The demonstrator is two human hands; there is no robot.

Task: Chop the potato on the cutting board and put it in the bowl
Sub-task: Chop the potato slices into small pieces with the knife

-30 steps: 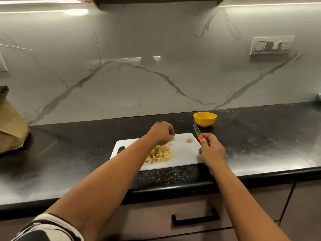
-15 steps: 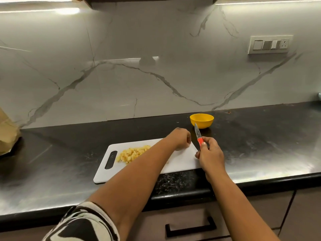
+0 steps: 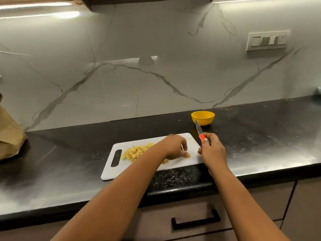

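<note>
A white cutting board (image 3: 119, 168) lies on the black counter, with a pile of chopped potato cubes (image 3: 137, 152) on its left half. My left hand (image 3: 175, 146) reaches across the board's right half, fingers curled down, fingertips on a small potato piece (image 3: 188, 156). My right hand (image 3: 214, 151) rests at the board's right edge and grips a knife by its red handle (image 3: 201, 137). The blade (image 3: 198, 127) points up and away, toward the yellow bowl (image 3: 202, 117) standing just behind the board's right corner. I cannot see inside the bowl.
A brown paper bag (image 3: 8, 136) sits on the counter at far left. The marble backsplash with a switch panel (image 3: 268, 40) rises behind. A drawer handle (image 3: 195, 219) is below the counter's front edge (image 3: 173, 190).
My left hand has moved from the potato pile rightward and down onto the small piece on the board's right half. My right hand has kept hold of the knife, its blade now more upright.
</note>
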